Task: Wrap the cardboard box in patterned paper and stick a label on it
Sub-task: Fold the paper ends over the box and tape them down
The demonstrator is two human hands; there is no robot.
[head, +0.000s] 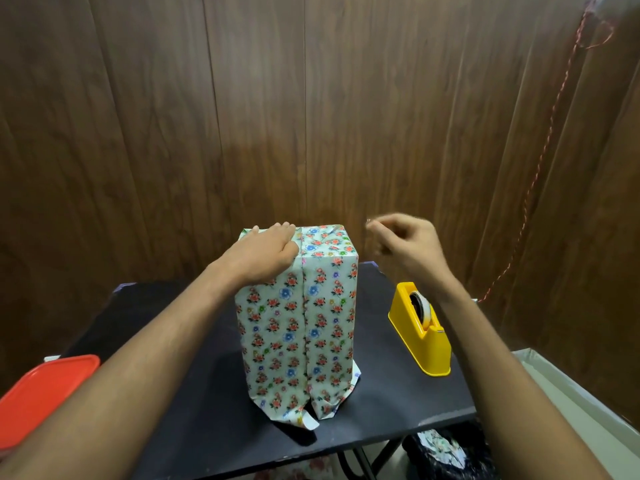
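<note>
The tall cardboard box wrapped in pale floral-patterned paper (298,317) is standing upright in the middle of the small black tabletop (194,403), its long seam facing the camera and the bottom flaps splaying loose at the base. The left hand (268,249) is lying flat across the folded top, fingers straight, pressing the paper down. The right hand (403,245) is hovering just beside the top right corner with fingertips pinched together, probably on a strip of clear tape, though motion blur is hiding it. To do this step well, the left hand should be pressing firmly on the fold while the tape is being laid across the seam and smoothed outward. The yellow plastic tape dispenser (420,332) is sitting to the right, and a red lidded container (45,393) at the left edge.
</note>
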